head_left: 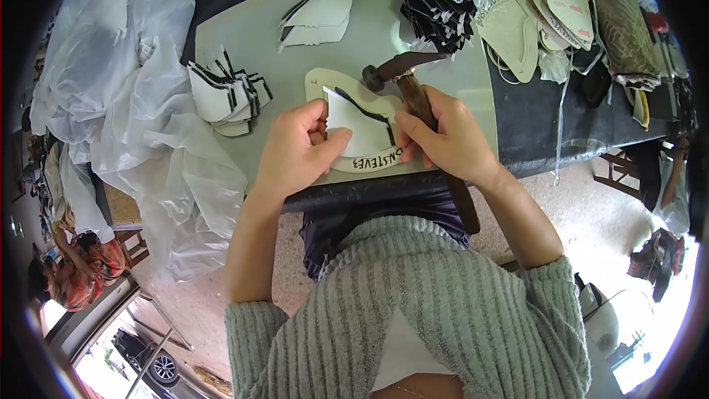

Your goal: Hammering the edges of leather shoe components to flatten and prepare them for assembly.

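A white cut piece with a black strip along its upper right edge (350, 124) lies on a cream template with a curved outline (319, 79). My left hand (294, 142) pinches the left edge of the piece, thumb on top. My right hand (452, 137) is closed round the wooden handle of a hammer (461, 203), and its dark metal head points up and left above the template. The fingertips of that same hand touch the right side of the template and piece. Dark lettering runs along the template's lower rim.
White pieces with black strips (230, 96) are piled at left, and more (317, 15) lie at the back of the pale board (258, 22). A bundle of black pieces (437, 6) and cream templates (509, 29) sit back right. Plastic sheeting (159, 125) hangs at left.
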`<state>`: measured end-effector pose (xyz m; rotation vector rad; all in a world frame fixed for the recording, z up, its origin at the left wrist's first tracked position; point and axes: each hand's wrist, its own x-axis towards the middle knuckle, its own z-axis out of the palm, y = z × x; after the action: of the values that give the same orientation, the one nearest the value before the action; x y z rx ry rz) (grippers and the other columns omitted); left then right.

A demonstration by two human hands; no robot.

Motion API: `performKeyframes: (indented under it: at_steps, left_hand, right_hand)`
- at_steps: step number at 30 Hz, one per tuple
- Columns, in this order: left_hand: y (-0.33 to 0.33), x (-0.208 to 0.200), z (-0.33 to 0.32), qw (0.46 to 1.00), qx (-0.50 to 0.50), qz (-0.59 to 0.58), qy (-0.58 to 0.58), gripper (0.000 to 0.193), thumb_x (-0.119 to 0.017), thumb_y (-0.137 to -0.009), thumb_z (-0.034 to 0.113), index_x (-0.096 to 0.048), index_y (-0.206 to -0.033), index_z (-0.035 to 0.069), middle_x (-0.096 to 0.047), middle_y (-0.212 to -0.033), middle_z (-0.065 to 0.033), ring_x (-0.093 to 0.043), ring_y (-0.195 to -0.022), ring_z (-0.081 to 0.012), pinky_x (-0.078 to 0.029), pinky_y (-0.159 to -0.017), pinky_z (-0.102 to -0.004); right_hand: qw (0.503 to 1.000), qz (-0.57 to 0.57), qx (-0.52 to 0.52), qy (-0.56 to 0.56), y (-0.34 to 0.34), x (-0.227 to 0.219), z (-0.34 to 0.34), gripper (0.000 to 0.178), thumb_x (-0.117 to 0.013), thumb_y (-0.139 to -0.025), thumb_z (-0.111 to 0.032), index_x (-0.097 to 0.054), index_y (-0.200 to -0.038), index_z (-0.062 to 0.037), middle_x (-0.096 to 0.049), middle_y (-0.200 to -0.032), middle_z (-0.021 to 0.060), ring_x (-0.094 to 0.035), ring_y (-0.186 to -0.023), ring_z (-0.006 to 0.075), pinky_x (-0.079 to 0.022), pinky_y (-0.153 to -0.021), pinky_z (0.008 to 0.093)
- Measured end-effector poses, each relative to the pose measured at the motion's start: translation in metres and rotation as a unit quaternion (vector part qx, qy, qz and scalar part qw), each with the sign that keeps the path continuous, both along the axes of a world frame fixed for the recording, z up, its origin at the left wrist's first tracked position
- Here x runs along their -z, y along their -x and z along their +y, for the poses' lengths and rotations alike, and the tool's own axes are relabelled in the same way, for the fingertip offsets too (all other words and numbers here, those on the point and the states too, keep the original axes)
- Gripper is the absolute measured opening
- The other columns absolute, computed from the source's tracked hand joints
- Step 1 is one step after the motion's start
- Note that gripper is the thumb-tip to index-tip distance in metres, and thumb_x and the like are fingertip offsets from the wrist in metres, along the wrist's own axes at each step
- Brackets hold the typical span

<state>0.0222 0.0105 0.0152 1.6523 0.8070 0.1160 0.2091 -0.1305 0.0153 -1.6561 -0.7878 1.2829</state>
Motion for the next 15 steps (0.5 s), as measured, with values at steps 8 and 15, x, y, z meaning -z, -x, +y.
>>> performKeyframes:
  at_steps: [8,15]
  left_hand:
    - [0.0,0.0,0.0,1.0,0.009,0.019,-0.023,0.013,-0.069,-0.086,0.006,-0.061,-0.089,-0.003,-0.061,-0.064,-0.0019,-0.053,-0.047,-0.0043,-0.039,-0.044,-0.0231]
    - [-0.007,-0.007,-0.009,0.919,0.086,0.126,-0.363,0.02,-0.071,-0.085,0.016,-0.062,-0.082,-0.002,-0.061,-0.057,-0.0028,-0.055,-0.05,-0.0072,-0.041,-0.048,-0.029]
  right_hand:
    - [0.996,-0.084,-0.024,0.0,0.004,-0.003,0.005,0.024,-0.068,-0.091,-0.015,-0.051,-0.086,0.0018,-0.064,-0.068,0.0082,-0.067,-0.056,0.0169,-0.049,-0.048,0.0299]
    - [0.944,-0.313,-0.086,-0.05,0.012,0.007,0.012,0.03,-0.074,-0.08,-0.009,-0.046,-0.087,0.0013,-0.061,-0.068,0.0159,-0.062,-0.064,0.0396,-0.048,-0.062,0.0448]
